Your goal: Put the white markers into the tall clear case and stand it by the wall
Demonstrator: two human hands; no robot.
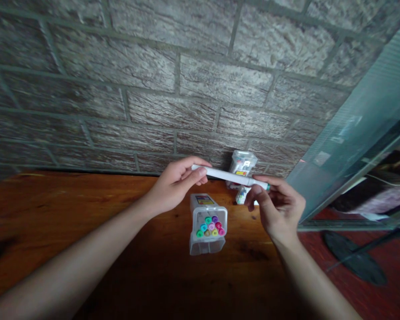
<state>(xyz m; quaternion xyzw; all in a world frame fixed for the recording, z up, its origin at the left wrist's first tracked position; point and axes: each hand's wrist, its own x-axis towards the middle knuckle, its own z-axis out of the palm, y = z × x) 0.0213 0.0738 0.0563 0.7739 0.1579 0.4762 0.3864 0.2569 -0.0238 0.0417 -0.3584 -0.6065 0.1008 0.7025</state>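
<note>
A white marker pen [228, 176] with a green tip on its right end is held nearly level above the table. My left hand [183, 180] pinches its left end between thumb and fingers. At the other end, my right hand [278, 202] grips the marker's capped part by the green tip. Below and between the hands lies a clear plastic marker box [209, 202], its open mouth towards me. Several coloured marker ends [211, 226] show inside it, in green, purple, pink, yellow and brown.
Behind the marker, a second clear box [245, 160] stands by the stone-block wall [153, 111], with a small white patterned item [242, 195] in front. The wooden table [120, 262] meets a glass panel [333, 146] at right. A black round base [353, 258] stands on the red floor.
</note>
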